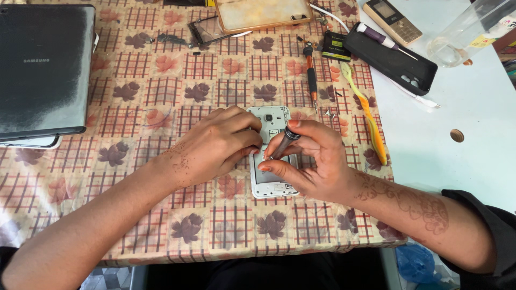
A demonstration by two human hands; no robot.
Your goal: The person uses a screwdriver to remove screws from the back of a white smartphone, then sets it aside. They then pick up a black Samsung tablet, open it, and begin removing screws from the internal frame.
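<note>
A white phone (272, 122) lies back-side up and uncovered on the patterned tablecloth (161, 80), in the middle of the view. My left hand (215, 145) rests on its left edge and steadies it. My right hand (312, 158) pinches a small dark screwdriver (284, 143) between thumb and fingers, its tip pointing down onto the phone's inside. My hands hide much of the phone's middle.
A dark laptop (43, 70) sits at the far left. Behind the phone lie an orange-handled screwdriver (310, 75), a yellow-orange toothbrush (368, 115), loose screws (329, 113), a black phone cover (392, 59), a beige phone case (260, 13), a keypad phone (392, 20) and a clear plastic container (467, 32).
</note>
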